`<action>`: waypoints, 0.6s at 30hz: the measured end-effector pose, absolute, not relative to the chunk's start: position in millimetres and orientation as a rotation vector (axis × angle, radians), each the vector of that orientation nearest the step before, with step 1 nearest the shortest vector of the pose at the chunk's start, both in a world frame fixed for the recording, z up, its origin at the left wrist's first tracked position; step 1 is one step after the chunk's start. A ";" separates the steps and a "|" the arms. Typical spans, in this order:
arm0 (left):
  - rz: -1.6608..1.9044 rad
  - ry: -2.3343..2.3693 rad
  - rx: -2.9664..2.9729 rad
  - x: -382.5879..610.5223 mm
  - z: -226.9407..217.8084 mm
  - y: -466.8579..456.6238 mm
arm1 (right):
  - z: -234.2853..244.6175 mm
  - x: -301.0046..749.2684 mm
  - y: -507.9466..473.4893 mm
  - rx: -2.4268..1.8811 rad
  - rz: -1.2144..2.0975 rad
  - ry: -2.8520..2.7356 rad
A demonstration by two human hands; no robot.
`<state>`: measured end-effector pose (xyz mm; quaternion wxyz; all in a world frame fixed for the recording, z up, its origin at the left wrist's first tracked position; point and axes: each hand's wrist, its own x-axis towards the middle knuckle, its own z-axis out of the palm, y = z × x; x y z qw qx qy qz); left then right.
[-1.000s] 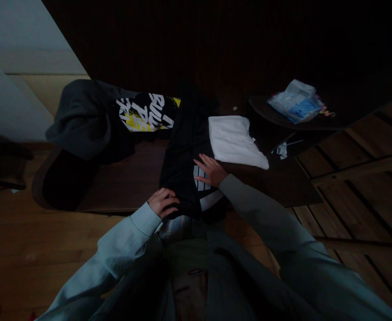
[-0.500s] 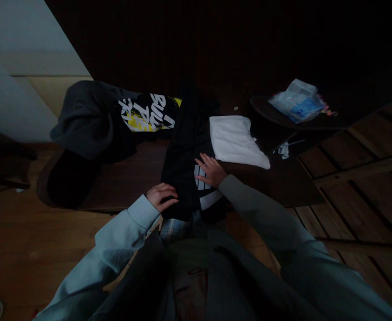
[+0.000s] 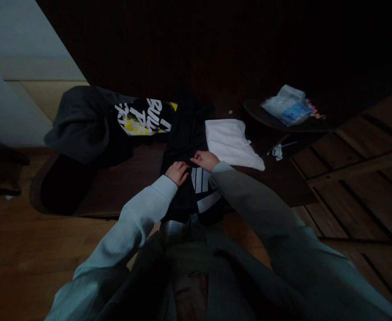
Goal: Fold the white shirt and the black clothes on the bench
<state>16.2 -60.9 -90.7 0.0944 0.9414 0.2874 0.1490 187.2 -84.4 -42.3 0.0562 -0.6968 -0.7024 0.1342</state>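
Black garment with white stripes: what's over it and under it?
The left hand and right hand are over the black garment; dark wooden surface shows beside it, but whatever lies directly beneath is covered.

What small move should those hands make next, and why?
Perhaps gently lift the black garment between the left hand and right hand: they are curled close together over its middle, though the picture is too dark to tell whether they grip it.
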 end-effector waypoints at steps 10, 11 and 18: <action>0.347 1.035 2.755 27.2 -95.2 -42.7 | -54.5 177.3 -42.3 -2.331 0.237 -1.982; 0.334 1.073 2.749 29.7 -94.0 -38.7 | -53.5 178.9 -37.9 -2.323 0.234 -1.960; 0.216 1.192 2.728 43.1 -88.9 -7.8 | -40.7 187.3 -36.3 -2.076 0.404 -1.904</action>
